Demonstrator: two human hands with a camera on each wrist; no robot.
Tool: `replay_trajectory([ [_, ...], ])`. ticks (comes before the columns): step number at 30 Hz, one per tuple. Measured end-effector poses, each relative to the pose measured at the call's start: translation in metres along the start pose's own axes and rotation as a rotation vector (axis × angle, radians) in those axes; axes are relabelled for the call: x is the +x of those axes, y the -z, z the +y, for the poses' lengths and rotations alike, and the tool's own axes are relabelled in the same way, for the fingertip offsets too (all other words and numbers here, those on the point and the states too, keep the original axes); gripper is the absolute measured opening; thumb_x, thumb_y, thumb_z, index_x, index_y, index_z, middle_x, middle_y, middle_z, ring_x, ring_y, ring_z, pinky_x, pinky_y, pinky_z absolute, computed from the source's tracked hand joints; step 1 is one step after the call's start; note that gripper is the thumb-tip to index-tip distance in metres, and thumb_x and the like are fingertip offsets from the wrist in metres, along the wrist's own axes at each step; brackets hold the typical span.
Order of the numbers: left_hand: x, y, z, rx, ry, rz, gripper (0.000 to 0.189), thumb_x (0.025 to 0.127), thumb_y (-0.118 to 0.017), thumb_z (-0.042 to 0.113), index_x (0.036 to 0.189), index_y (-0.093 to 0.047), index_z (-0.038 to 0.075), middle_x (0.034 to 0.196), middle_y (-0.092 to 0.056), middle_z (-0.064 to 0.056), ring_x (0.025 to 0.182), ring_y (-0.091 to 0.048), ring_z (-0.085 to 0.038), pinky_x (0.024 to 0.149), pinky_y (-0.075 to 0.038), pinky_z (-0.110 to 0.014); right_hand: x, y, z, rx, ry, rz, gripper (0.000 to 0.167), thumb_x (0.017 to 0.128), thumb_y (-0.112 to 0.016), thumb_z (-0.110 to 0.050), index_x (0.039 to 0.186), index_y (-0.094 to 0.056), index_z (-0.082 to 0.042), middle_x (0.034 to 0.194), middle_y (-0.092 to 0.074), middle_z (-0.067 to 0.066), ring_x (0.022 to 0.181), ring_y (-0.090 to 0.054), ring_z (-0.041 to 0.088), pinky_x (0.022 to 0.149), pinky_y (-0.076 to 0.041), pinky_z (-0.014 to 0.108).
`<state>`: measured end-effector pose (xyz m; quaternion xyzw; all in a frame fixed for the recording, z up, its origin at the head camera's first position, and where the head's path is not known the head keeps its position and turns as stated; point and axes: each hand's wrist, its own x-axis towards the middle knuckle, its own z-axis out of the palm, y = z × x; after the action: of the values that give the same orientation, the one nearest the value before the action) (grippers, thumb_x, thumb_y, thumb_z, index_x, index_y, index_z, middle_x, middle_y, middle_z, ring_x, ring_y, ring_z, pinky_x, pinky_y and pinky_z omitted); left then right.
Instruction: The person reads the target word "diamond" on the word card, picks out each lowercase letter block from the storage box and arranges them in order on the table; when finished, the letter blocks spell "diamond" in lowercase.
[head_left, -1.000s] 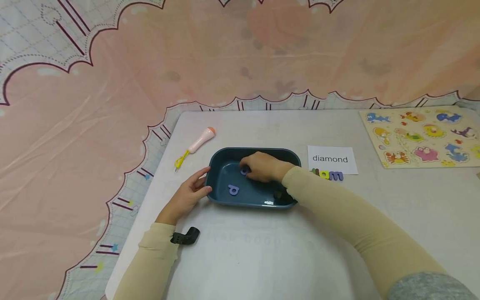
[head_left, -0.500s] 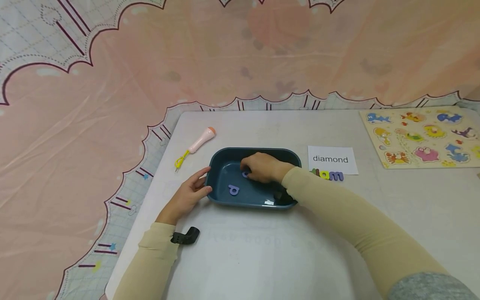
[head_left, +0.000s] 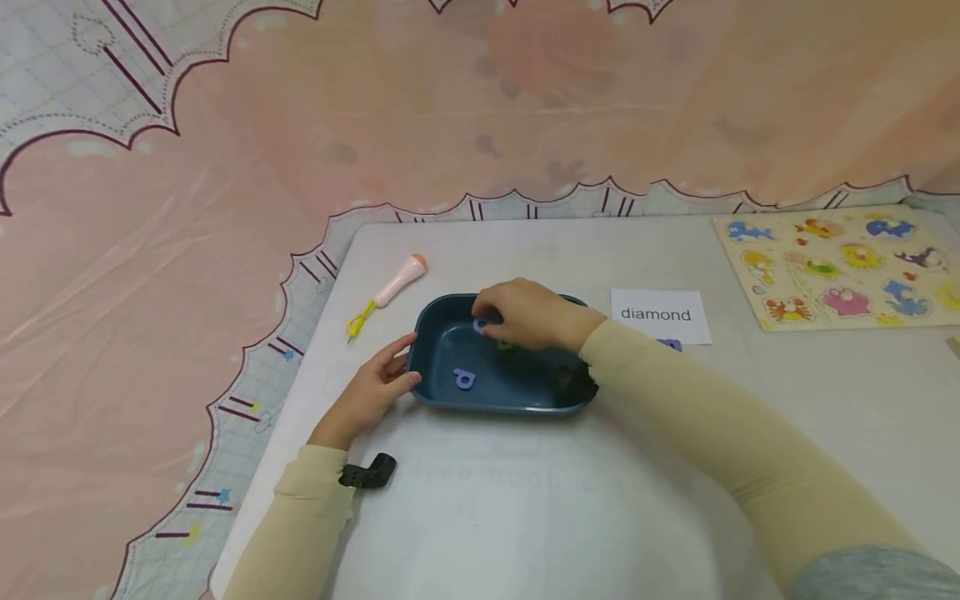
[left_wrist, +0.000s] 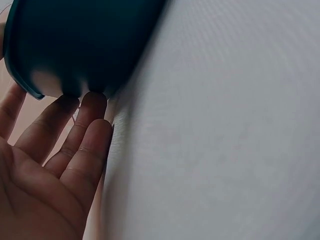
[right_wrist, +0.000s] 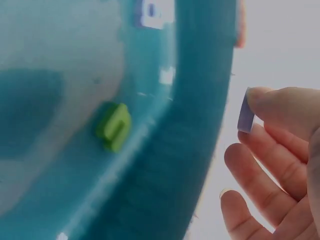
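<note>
My right hand (head_left: 528, 315) pinches a purple letter (head_left: 478, 327) between thumb and fingertips, over the dark teal tray (head_left: 502, 408). In the right wrist view that purple letter (right_wrist: 246, 114) shows edge-on, clear of the tray wall, with the other fingers loosely bent. A second purple letter (head_left: 464, 380), shaped like a d or b, lies on the tray floor. Partly under the right hand is a green letter (head_left: 505, 344), seen more fully in the right wrist view. My left hand (head_left: 367, 398) rests its thumb and extended fingers against the tray's left end.
Right of the tray lies a white card (head_left: 658, 316) reading "diamond"; a purple letter (head_left: 670, 344) peeks out by the sleeve. A pink-and-yellow pen-like tool (head_left: 390, 292) is at the back left, an animal puzzle board (head_left: 843, 267) at the back right.
My right hand has risen a little from the tray floor with the purple letter, uncovering a green one. The sleeve now hides more letters below the card. My left hand stays put.
</note>
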<state>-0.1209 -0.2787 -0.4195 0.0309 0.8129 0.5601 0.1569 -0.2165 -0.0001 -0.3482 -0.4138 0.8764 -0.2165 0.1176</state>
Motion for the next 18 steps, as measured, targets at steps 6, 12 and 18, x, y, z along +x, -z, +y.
replay_trajectory([
  [6,-0.001,0.0,0.001,0.005,-0.009,0.008,0.066,0.101,-0.061,0.015,0.159,-0.028,0.013,0.151,-0.042,-0.023,0.135,-0.047,-0.037,0.108,-0.036,-0.053,-0.026,0.022,0.003,-0.026,-0.007,0.068,0.029,0.096,-0.07,-0.023,0.12,-0.069,-0.006,0.114,-0.07,0.006,0.101,-0.063,0.021,0.095,-0.049,0.038],
  [12,-0.002,-0.001,0.0,0.008,-0.001,0.011,0.066,0.101,-0.061,0.017,0.159,-0.029,0.014,0.151,-0.042,-0.022,0.135,-0.047,-0.037,0.109,-0.035,-0.054,-0.053,0.033,0.017,-0.057,-0.049,0.121,0.03,0.093,-0.073,-0.025,0.116,-0.071,-0.006,0.111,-0.071,0.006,0.099,-0.064,0.021,0.092,-0.051,0.039],
  [18,-0.001,-0.002,0.001,0.011,-0.007,0.016,0.066,0.101,-0.061,0.015,0.159,-0.029,0.013,0.151,-0.042,-0.023,0.134,-0.047,-0.038,0.109,-0.034,-0.054,-0.079,0.038,0.029,-0.061,-0.119,0.144,0.031,0.092,-0.075,-0.024,0.115,-0.071,-0.004,0.109,-0.071,0.007,0.103,-0.065,0.024,0.092,-0.052,0.042],
])
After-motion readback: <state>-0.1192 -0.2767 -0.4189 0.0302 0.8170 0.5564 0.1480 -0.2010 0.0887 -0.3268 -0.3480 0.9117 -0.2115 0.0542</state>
